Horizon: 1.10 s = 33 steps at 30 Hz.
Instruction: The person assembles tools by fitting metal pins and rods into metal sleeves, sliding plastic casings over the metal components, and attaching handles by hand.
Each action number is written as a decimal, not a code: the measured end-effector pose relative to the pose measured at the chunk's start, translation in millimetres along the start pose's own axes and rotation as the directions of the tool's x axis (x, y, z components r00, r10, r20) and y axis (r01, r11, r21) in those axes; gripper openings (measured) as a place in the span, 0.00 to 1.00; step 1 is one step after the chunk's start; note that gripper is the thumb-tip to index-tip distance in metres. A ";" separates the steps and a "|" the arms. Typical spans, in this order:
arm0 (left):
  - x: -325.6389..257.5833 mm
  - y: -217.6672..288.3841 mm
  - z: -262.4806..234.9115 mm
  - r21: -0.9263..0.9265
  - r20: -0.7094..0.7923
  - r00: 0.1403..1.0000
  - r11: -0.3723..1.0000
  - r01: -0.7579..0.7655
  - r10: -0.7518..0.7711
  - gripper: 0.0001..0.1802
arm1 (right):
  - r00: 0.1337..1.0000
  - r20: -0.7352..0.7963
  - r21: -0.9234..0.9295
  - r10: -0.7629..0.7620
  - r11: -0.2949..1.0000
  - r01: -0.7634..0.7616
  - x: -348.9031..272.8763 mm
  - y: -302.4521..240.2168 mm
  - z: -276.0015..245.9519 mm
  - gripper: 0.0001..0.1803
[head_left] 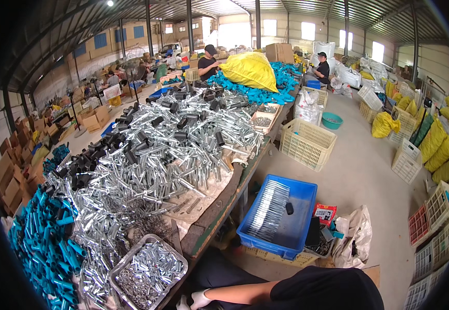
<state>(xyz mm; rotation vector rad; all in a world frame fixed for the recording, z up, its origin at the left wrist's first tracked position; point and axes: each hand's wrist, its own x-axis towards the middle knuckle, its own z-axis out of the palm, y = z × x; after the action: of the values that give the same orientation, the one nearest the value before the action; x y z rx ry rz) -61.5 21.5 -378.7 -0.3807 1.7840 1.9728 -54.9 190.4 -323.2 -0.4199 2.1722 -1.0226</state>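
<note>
My right hand [200, 299], in a white glove, is at the lower edge, its forearm reaching in from the right. Its fingers look closed, but what they hold is cut off by the frame. Only a small piece of my left hand [183, 304], also gloved in white, shows beside it. Nearest to them on the table is a metal tray [184, 264] full of small shiny metal fittings [149, 271]. Beyond the tray lies a large heap of silvery metal tubes and rods [131, 181] mixed with black sleeves [141, 137].
Teal tubes [41, 243] pile up at the left. Right of the table, a blue bin [299, 217] holds rows of metal rods; a cream crate [307, 142] stands beyond. A yellow sack [250, 70] tops the far heap. Two people [208, 64] work farther off.
</note>
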 end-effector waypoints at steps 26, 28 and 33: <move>19.1 2.5 31.7 0.033 -0.042 0.996 0.996 -0.078 0.079 0.20 | 0.999 -0.042 0.009 -0.031 0.999 0.031 -2.1 -0.1 2.5 0.31; 17.8 2.1 35.8 0.035 -0.043 0.996 0.996 -0.080 0.081 0.19 | 1.000 -0.009 0.031 0.010 0.999 -0.010 -8.1 -5.1 -3.5 0.32; 22.7 -0.9 34.6 0.034 -0.063 0.993 0.995 -0.098 0.100 0.18 | 0.999 -0.038 0.004 0.004 1.000 -0.004 -29.0 -34.4 -15.9 0.33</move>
<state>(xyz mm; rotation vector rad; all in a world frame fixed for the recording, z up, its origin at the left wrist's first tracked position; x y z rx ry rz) -77.3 59.1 -386.2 -0.3563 1.9050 2.0186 -45.6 192.9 -276.6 -0.3968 2.2039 -1.0401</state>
